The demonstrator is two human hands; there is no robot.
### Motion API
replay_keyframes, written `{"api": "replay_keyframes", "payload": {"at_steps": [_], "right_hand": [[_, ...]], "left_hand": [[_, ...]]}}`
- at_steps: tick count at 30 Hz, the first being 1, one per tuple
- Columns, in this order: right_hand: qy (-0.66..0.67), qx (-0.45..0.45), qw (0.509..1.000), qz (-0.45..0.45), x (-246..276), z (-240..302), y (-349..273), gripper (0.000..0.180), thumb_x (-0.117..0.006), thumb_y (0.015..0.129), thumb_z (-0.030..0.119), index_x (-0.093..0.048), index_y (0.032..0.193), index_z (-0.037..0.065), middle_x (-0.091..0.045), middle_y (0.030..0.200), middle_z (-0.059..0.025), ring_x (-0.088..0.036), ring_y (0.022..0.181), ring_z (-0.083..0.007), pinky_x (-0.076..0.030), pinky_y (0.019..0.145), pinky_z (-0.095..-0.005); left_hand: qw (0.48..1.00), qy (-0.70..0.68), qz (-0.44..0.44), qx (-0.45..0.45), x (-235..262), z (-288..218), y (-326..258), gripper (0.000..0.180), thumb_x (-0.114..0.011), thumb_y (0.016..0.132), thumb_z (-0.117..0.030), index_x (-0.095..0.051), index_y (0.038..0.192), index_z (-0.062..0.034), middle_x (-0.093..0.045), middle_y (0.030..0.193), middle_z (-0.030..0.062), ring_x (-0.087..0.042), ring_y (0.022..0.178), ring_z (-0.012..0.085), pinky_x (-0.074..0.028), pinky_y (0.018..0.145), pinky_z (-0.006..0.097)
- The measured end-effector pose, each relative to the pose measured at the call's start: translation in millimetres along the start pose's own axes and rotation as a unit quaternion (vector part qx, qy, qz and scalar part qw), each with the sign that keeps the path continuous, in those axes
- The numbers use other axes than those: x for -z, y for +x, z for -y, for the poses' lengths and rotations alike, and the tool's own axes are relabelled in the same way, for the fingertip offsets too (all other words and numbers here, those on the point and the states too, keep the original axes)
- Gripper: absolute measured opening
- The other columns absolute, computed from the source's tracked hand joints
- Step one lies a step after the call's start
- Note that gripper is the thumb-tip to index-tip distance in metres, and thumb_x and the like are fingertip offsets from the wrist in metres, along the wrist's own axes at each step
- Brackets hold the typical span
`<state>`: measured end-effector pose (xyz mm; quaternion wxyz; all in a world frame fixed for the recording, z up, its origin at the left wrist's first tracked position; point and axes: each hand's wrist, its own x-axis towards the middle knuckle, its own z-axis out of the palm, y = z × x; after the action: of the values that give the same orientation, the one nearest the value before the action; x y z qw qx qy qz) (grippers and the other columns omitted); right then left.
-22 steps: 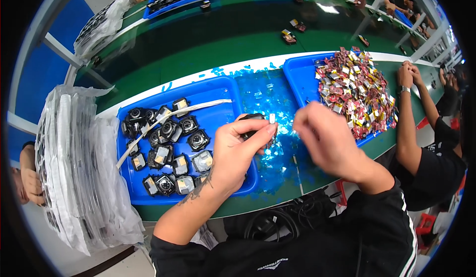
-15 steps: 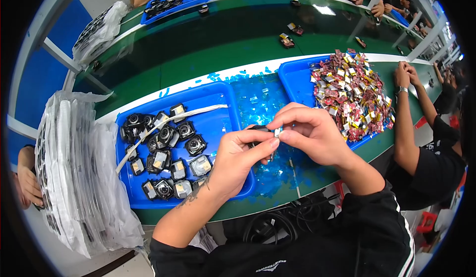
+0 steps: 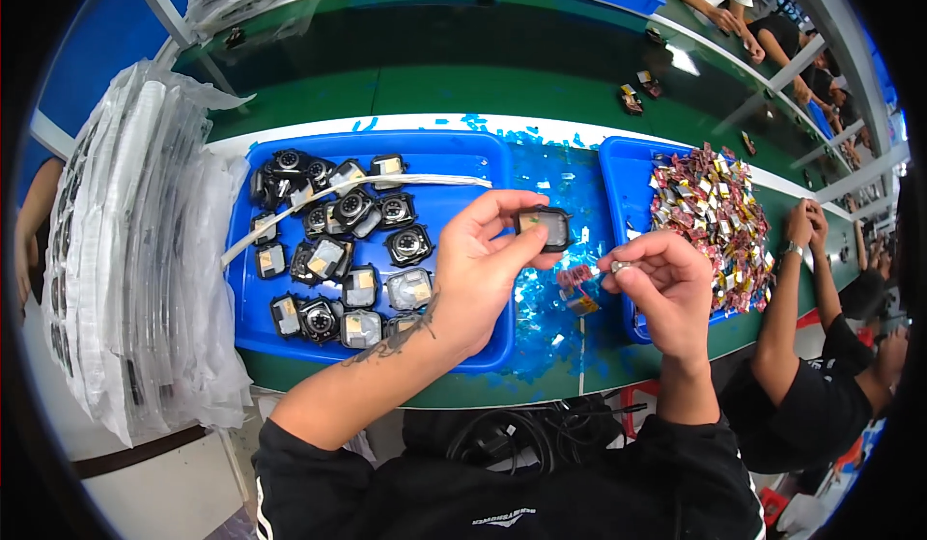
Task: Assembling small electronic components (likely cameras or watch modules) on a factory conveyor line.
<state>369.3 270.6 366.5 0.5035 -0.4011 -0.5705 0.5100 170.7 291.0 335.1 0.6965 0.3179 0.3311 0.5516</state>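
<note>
My left hand (image 3: 483, 260) is closed around a black smartwatch case (image 3: 553, 229), thumb on its near side, a grey inner face turned up. To its right, my right hand (image 3: 668, 294) pinches a small silvery part between thumb and fingers. A red flexible circuit piece (image 3: 576, 277) with a yellow and dark end hangs from that pinch, apart from the case. Left of my hands, a blue tray (image 3: 454, 241) holds several black watch cases (image 3: 409, 244). At the right, another blue tray (image 3: 618, 178) bears a heap of red, yellow and white circuit pieces (image 3: 710, 216).
Scraps of blue film (image 3: 541, 332) cover the green table between the trays. A white strip (image 3: 439, 180) lies across the left tray. Stacked clear plastic sheets (image 3: 145, 250) stand at the left. Beyond runs a green belt (image 3: 425, 81) with a few parts. A co-worker's hands (image 3: 806, 221) are at the right.
My hands, close together before, have moved apart. The right hand has drawn away rightward with the circuit piece, while the left keeps the watch case, now in plain sight. The view has also shifted.
</note>
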Motion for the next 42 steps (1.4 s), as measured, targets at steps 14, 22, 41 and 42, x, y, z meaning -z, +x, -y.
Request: {"api": "replay_keyframes", "payload": {"at_steps": [14, 22, 41, 42], "right_hand": [[-0.211, -0.001, 0.978, -0.007, -20.5, 6.5, -3.2, 0.014, -0.070, 0.083, -0.001, -0.068, 0.097, 0.001, -0.064, 0.079, -0.0021, -0.056, 0.063, -0.0037, -0.043, 0.056, -0.0187], [-0.296, 0.057, 0.953, -0.022, -19.2, 12.4, 3.8, 0.008, -0.072, 0.080, 0.000, -0.068, 0.085, 0.003, -0.065, 0.069, -0.0004, -0.048, 0.051, -0.0025, -0.034, 0.045, -0.0210], [-0.352, 0.083, 0.932, 0.007, -14.1, 28.7, 14.4, 0.013, -0.075, 0.071, 0.003, -0.062, 0.073, 0.004, -0.054, 0.061, -0.0029, -0.046, 0.048, -0.0121, -0.037, 0.045, -0.0282], [-0.392, 0.106, 0.913, 0.023, -12.7, 30.5, 14.8, 0.015, -0.076, 0.071, 0.003, -0.060, 0.071, 0.004, -0.052, 0.061, -0.0034, -0.047, 0.050, -0.0139, -0.038, 0.046, -0.0293]], "left_hand": [[0.993, 0.096, 0.059, -0.031, -4.8, 3.3, -5.5, 0.029, -0.060, 0.092, 0.001, -0.059, 0.120, 0.0064, -0.065, 0.112, 0.0133, -0.063, 0.100, 0.0129, -0.051, 0.086, 0.025], [0.977, 0.098, 0.185, -0.034, -7.5, 1.8, -11.4, 0.046, -0.050, 0.096, 0.003, -0.040, 0.141, 0.0057, -0.055, 0.132, 0.0131, -0.054, 0.119, 0.0158, -0.044, 0.102, 0.030], [0.966, 0.176, 0.182, -0.049, -9.3, 0.2, -18.1, 0.044, -0.047, 0.097, 0.002, -0.041, 0.141, 0.0062, -0.052, 0.138, 0.0135, -0.052, 0.120, 0.0136, -0.044, 0.100, 0.028], [0.968, 0.176, 0.178, -0.038, -9.6, -0.8, -17.9, 0.044, -0.047, 0.098, 0.002, -0.041, 0.141, 0.0062, -0.052, 0.137, 0.0137, -0.053, 0.119, 0.0132, -0.044, 0.099, 0.027]]}}
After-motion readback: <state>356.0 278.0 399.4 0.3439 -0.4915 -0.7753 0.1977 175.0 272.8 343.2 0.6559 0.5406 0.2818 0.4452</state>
